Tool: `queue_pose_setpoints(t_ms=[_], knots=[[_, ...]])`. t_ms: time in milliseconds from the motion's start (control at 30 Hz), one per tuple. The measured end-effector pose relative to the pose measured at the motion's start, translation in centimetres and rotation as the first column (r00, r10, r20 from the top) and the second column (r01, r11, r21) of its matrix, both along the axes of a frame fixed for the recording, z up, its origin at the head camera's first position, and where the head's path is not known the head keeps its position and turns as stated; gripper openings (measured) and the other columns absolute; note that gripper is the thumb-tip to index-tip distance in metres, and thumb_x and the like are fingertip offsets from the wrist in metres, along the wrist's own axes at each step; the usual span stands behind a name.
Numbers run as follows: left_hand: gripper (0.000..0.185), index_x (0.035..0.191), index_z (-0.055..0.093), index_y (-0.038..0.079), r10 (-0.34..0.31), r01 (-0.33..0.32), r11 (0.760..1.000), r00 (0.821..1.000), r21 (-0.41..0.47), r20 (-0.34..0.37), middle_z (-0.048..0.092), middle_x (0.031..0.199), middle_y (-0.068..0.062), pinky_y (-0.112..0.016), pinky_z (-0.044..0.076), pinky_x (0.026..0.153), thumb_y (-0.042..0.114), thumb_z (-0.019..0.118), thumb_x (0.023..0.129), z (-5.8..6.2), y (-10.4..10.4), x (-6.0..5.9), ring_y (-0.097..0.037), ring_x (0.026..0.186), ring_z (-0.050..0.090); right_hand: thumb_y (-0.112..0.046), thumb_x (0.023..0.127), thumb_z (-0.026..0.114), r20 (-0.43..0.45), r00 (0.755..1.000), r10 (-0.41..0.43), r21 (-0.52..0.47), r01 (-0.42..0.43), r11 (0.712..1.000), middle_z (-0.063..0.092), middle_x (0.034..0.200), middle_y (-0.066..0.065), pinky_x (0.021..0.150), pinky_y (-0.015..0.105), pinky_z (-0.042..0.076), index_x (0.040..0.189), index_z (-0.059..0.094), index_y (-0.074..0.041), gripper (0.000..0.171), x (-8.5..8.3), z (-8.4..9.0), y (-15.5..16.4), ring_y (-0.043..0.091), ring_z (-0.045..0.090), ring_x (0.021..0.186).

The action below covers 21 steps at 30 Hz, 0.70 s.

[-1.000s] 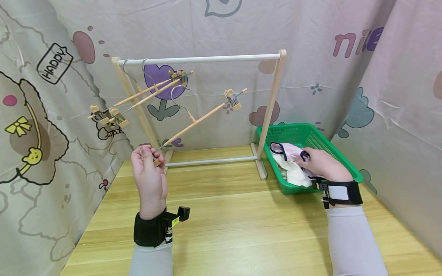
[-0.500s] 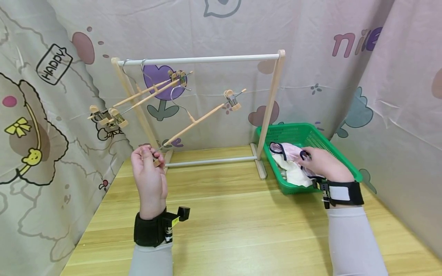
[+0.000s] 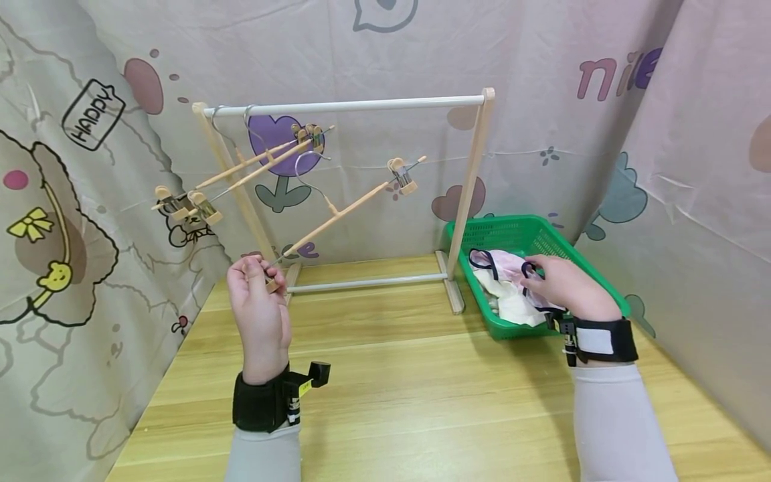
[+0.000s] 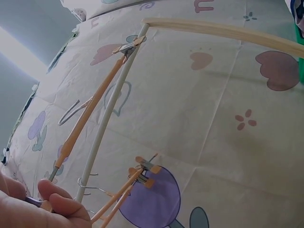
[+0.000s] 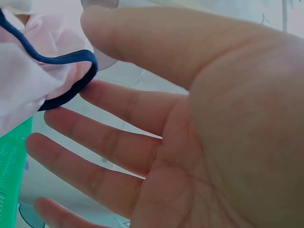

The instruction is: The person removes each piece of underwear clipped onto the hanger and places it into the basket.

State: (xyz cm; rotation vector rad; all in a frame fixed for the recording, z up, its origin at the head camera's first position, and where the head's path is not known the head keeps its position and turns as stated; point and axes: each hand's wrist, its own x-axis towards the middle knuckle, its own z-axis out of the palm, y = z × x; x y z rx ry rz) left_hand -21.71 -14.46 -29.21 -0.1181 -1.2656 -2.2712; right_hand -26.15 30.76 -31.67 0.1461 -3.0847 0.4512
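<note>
In the head view my left hand (image 3: pixel 260 301) grips one end of a wooden clip hanger (image 3: pixel 337 215), fingers curled round the clip there. The hanger slants up to the right, its metal hook upward and its other clip (image 3: pixel 402 177) bare. My right hand (image 3: pixel 569 284) reaches into the green basket (image 3: pixel 587 268) at a pink garment with navy trim (image 3: pixel 508 262). In the right wrist view its fingers (image 5: pixel 109 142) are nearly straight, thumb apart, with the garment's navy edge (image 5: pixel 71 59) right at the index fingertip. A cream cloth (image 3: pixel 517 304) lies beside it.
A rack with a white top rail (image 3: pixel 355 105) and wooden posts stands at the back of the wooden table (image 3: pixel 385 402). Two more clip hangers (image 3: pixel 259 167) hang at the rail's left end. A printed curtain (image 3: pixel 385 53) surrounds the table.
The right hand shifts very slightly at the garment in the basket. The left hand and its hanger hold still; the whole view drifts slightly.
</note>
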Motion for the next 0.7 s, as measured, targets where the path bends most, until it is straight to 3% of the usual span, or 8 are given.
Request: queue_pose_setpoints(t_ms=[200,700], knots=[[0.02,0.115,0.041,0.01,0.009,-0.009,1.0,1.0,0.006,-0.008,0.036,0.102,-0.002,-0.019,0.037,0.076,0.028,0.034,0.111,0.0,-0.1,0.0,-0.014,0.088,0.04,-0.034,0.103,0.061,0.0,1.0,0.003,0.008,-0.003,1.0,0.051,0.142,0.036,0.102,0.067,0.045,0.148,0.044,0.009,0.064,0.4,0.4,-0.5,0.048,0.055,0.119],[0.02,0.113,0.042,0.01,0.028,-0.028,0.998,0.999,0.048,-0.014,0.037,0.103,-0.003,-0.017,0.039,0.074,0.028,0.036,0.11,0.1,-0.1,0.2,-0.012,0.086,0.041,-0.031,0.104,0.061,-0.02,1.0,0.019,0.019,-0.019,1.0,0.046,0.147,0.038,0.109,0.068,0.038,0.149,0.043,0.009,0.063,1.4,1.1,-1.5,0.056,0.044,0.135]])
